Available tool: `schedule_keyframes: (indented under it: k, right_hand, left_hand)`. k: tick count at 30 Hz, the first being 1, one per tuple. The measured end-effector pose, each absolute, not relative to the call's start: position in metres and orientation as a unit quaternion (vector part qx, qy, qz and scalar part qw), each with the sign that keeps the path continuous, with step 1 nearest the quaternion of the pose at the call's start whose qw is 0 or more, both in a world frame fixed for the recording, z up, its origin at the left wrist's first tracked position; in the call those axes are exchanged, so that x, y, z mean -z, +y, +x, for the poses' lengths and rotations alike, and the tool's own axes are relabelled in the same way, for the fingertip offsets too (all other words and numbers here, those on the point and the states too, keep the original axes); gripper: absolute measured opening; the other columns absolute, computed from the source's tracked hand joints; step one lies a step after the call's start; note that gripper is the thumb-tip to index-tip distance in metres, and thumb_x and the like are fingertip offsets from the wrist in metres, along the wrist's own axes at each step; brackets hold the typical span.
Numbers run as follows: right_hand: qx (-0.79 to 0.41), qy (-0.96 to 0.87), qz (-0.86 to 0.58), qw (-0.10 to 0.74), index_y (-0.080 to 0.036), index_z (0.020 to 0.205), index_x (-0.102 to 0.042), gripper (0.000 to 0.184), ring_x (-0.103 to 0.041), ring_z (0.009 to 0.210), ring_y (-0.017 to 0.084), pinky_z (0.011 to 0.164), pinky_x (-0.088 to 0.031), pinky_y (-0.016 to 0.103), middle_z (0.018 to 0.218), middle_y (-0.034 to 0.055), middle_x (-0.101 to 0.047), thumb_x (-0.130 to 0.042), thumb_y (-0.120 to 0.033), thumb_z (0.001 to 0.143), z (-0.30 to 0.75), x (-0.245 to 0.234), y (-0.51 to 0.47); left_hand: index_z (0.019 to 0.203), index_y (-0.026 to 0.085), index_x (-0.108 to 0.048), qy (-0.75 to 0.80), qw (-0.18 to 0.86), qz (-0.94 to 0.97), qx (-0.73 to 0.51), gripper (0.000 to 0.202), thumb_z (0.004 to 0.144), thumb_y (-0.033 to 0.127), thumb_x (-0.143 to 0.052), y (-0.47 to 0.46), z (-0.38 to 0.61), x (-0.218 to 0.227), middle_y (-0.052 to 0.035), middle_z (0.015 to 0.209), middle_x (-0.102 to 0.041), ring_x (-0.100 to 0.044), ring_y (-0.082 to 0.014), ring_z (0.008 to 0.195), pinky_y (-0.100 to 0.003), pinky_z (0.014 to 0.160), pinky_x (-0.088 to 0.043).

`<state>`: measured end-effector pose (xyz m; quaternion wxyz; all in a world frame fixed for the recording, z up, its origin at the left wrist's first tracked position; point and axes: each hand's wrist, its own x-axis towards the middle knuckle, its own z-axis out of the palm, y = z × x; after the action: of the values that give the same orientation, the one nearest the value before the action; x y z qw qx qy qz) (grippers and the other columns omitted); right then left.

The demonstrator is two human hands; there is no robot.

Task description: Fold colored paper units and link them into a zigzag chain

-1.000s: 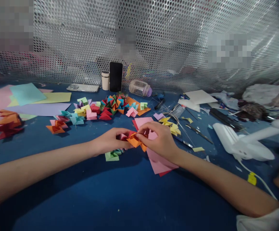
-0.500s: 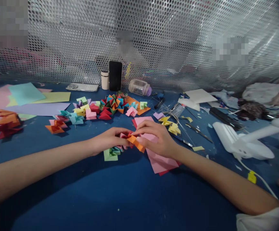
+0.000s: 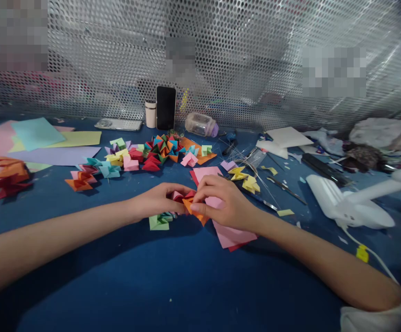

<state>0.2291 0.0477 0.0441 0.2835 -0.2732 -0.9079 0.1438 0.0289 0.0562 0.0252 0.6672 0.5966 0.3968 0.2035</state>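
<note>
My left hand (image 3: 162,200) is closed around a strung row of folded paper pieces. Pink and red pieces show at its fingertips, and a light green folded piece (image 3: 159,222) sticks out below the hand with some teal beside it. Between thumb and fingers, my right hand (image 3: 221,200) pinches an orange folded paper piece (image 3: 197,213), which touches the red and pink ones at the left fingertips. Pink paper sheets (image 3: 235,236) with red ones under them lie on the table beneath the right hand.
Colourful folded pieces (image 3: 162,152) cluster behind my hands. Paper sheets (image 3: 62,156) lie at left. A phone (image 3: 166,108) stands by a cream cylinder (image 3: 150,114) and a tipped jar (image 3: 200,124). Right are yellow pieces (image 3: 250,184), tweezers (image 3: 286,190) and a white lamp (image 3: 349,207).
The orange piece has turned between my right fingers, its tip now pointing lower. My right hand has curled slightly; the left has hardly moved.
</note>
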Motion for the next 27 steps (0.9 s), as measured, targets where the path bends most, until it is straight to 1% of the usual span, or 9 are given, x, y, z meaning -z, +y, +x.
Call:
schedule_keyframes:
  k: [6,9,13,15,17,18,20,22,27]
  right_hand:
    - [-0.135,-0.933,-0.264,0.205,-0.017,0.075,-0.066,0.015,-0.057,0.077,0.014,0.073,-0.039,0.030,0.078,0.0020,-0.063,-0.063,-0.028,0.085,0.234,-0.055,0.050]
    - [-0.123,-0.940,-0.257,0.186,-0.019,0.075,-0.066,0.015,-0.058,0.078,0.015,0.074,-0.038,0.031,0.080,0.0017,-0.064,-0.062,-0.028,0.086,0.234,-0.056,0.049]
    - [-0.111,-0.940,-0.244,0.211,-0.019,0.080,-0.066,0.012,-0.060,0.079,0.015,0.076,-0.039,0.032,0.080,0.0020,-0.067,-0.060,-0.026,0.087,0.232,-0.051,0.046]
    - [-0.083,-0.936,-0.244,0.241,-0.018,0.084,-0.066,0.015,-0.061,0.078,0.016,0.075,-0.041,0.033,0.081,0.0035,-0.069,-0.062,-0.032,0.086,0.232,-0.047,0.044]
    - [-0.046,-0.932,-0.237,0.270,-0.017,0.087,-0.065,0.024,-0.061,0.079,0.018,0.075,-0.042,0.034,0.084,0.0057,-0.070,-0.065,-0.041,0.083,0.233,-0.043,0.043]
    - [-0.027,-0.931,-0.232,0.279,-0.017,0.089,-0.065,0.026,-0.061,0.080,0.018,0.075,-0.043,0.035,0.087,0.0064,-0.070,-0.065,-0.042,0.082,0.234,-0.042,0.043]
    - [0.012,-0.932,-0.225,0.284,-0.018,0.092,-0.066,0.022,-0.061,0.083,0.019,0.076,-0.044,0.036,0.091,0.0064,-0.070,-0.063,-0.039,0.084,0.235,-0.041,0.042]
    - [0.046,-0.935,-0.223,0.273,-0.018,0.096,-0.066,0.017,-0.062,0.085,0.019,0.078,-0.044,0.036,0.095,0.0061,-0.071,-0.060,-0.032,0.087,0.235,-0.041,0.041]
    - [0.092,-0.946,-0.209,0.228,-0.016,0.108,-0.063,0.022,-0.063,0.088,0.020,0.082,-0.044,0.039,0.104,0.0075,-0.071,-0.054,-0.023,0.089,0.234,-0.045,0.037]
  left_hand:
    - [0.102,0.018,-0.067,0.399,0.647,0.622,-0.185,0.039,0.063,0.020,-0.071,0.055,0.029,-0.027,0.0025,0.076,-0.062,-0.054,-0.0114,0.067,-0.023,0.062,-0.041]
    - [0.101,0.018,-0.068,0.392,0.633,0.642,-0.181,0.037,0.064,0.022,-0.072,0.054,0.029,-0.028,0.0027,0.075,-0.062,-0.052,-0.0105,0.065,-0.022,0.061,-0.041]
    - [0.099,0.017,-0.068,0.393,0.625,0.647,-0.188,0.037,0.063,0.019,-0.071,0.055,0.030,-0.030,0.0022,0.076,-0.062,-0.051,-0.0099,0.064,-0.022,0.059,-0.039]
    - [0.101,0.017,-0.068,0.396,0.632,0.634,-0.204,0.039,0.063,0.018,-0.070,0.055,0.030,-0.031,0.0009,0.080,-0.064,-0.052,-0.0105,0.066,-0.022,0.061,-0.040]
    - [0.105,0.017,-0.066,0.395,0.640,0.621,-0.222,0.042,0.064,0.018,-0.068,0.056,0.028,-0.032,-0.0006,0.083,-0.065,-0.054,-0.0117,0.068,-0.024,0.063,-0.042]
    - [0.106,0.017,-0.066,0.394,0.643,0.616,-0.229,0.043,0.064,0.018,-0.068,0.057,0.028,-0.033,-0.0010,0.084,-0.066,-0.055,-0.0121,0.069,-0.025,0.065,-0.042]
    - [0.107,0.017,-0.066,0.391,0.649,0.608,-0.238,0.043,0.064,0.018,-0.068,0.058,0.027,-0.034,-0.0010,0.084,-0.066,-0.056,-0.0124,0.070,-0.025,0.068,-0.043]
    - [0.106,0.017,-0.067,0.393,0.650,0.604,-0.242,0.042,0.063,0.018,-0.068,0.059,0.027,-0.035,-0.0004,0.083,-0.066,-0.056,-0.0119,0.070,-0.025,0.068,-0.043]
    - [0.104,0.015,-0.067,0.401,0.649,0.598,-0.244,0.044,0.061,0.016,-0.067,0.060,0.026,-0.035,0.0001,0.079,-0.064,-0.055,-0.0112,0.068,-0.023,0.064,-0.042]
